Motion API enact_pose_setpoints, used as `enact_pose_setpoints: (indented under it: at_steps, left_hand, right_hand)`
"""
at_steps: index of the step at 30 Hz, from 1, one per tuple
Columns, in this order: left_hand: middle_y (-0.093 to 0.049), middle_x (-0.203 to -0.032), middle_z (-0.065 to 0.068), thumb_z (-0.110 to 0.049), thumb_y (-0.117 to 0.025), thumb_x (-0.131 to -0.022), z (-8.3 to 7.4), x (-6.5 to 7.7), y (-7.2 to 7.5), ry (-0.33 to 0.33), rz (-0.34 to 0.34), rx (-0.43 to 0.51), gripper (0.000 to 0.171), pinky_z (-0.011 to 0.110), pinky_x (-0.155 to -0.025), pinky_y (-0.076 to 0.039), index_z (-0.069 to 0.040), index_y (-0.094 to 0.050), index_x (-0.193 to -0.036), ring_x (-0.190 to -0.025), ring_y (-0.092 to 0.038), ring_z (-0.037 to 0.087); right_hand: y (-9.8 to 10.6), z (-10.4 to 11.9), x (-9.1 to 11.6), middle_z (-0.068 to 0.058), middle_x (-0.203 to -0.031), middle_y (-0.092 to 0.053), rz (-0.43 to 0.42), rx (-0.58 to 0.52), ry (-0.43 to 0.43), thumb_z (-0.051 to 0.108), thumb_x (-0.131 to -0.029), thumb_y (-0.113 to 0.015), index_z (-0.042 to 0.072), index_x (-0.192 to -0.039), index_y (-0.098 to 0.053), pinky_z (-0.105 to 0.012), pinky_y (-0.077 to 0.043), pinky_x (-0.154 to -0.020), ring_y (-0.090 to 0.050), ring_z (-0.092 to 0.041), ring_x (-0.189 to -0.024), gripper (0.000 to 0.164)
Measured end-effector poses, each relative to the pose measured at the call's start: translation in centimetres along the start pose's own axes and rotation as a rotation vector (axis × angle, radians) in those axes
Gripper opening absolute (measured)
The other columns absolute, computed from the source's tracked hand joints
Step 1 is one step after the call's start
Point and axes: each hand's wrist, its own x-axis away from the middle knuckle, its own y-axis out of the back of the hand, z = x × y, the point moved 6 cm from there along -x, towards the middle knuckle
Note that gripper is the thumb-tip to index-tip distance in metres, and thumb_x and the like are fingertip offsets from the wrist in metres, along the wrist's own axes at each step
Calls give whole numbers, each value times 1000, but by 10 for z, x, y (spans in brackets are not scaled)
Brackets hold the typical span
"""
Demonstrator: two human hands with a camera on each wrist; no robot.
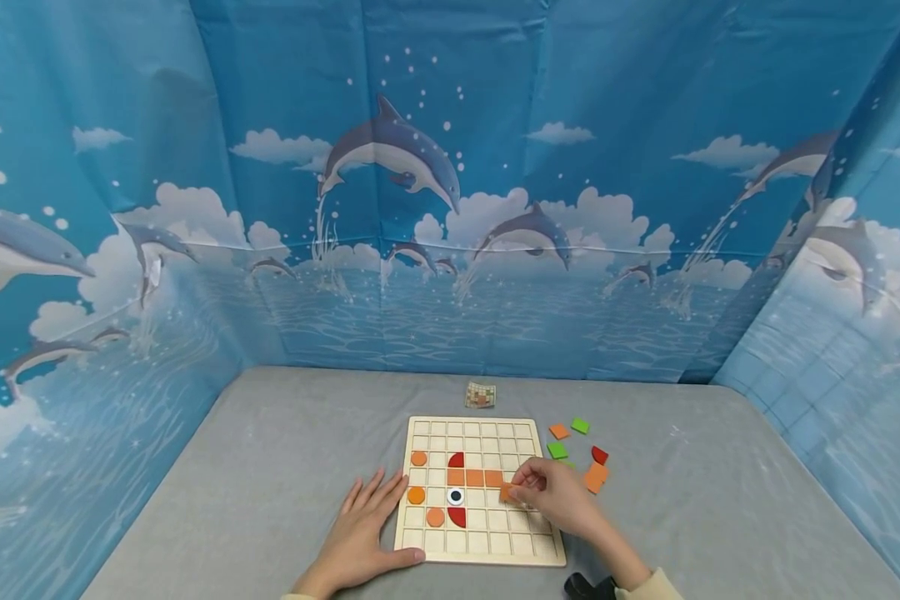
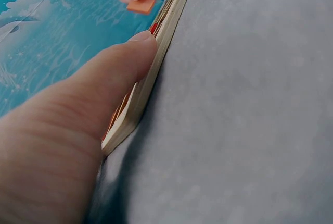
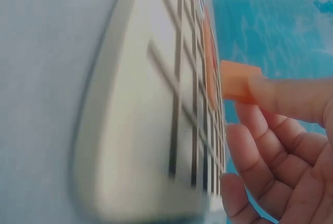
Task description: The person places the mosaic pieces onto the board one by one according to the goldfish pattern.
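Observation:
A wooden grid board [image 1: 487, 546] lies flat on the cloth-covered table. Several pieces sit in its cells: orange discs [image 1: 416, 495] at the left, red quarter-circles [image 1: 457, 517], a white-and-black eye piece [image 1: 456, 497], and a row of orange squares [image 1: 474, 477]. Over the board's right half, my right hand [image 1: 558, 495] pinches an orange square tile [image 3: 239, 81] between thumb and fingers, just above the grid. My left hand [image 1: 363, 529] is spread at the board's left side, its thumb [image 2: 122, 60] touching the near left corner and its fingertips at the left edge.
Right of the board lie loose green tiles [image 1: 581, 426], orange tiles [image 1: 596, 477] and a red quarter-circle [image 1: 600, 455]. A small patterned card [image 1: 481, 395] lies beyond the far edge. A black object [image 1: 588, 587] is beside the right wrist. A dolphin-printed curtain [image 1: 450, 317] encloses the table.

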Motion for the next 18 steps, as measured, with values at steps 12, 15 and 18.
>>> enact_pose_setpoints:
  at_steps: [12,15,18]
  left_hand:
    - [-33,-150,1,-76,-57,-72,-1,0,2,-8,-5,3,100,53,-109,-5,-14,-37,-148,-140,-18,30]
    - [-34,-150,1,-75,-58,-73,-3,1,2,-8,-3,8,100,53,-109,-5,-13,-37,-148,-140,-18,31]
    - [-34,-150,1,-75,-58,-73,-3,1,2,-9,-4,7,100,53,-109,-5,-13,-37,-148,-140,-18,31]
  right_hand:
    - [-25,20,-14,5,-70,-55,87,-7,82,12,-83,-74,11,-80,-64,-26,-42,-52,-49,-13,-61,10]
    - [-29,22,-14,6,-69,-55,91,9,89,11,-82,-74,12,-79,-64,-25,-41,-52,-49,-12,-60,11]
    - [-33,23,-15,8,-68,-54,80,37,91,10,-82,-74,14,-78,-63,-25,-41,-53,-48,-10,-60,12]
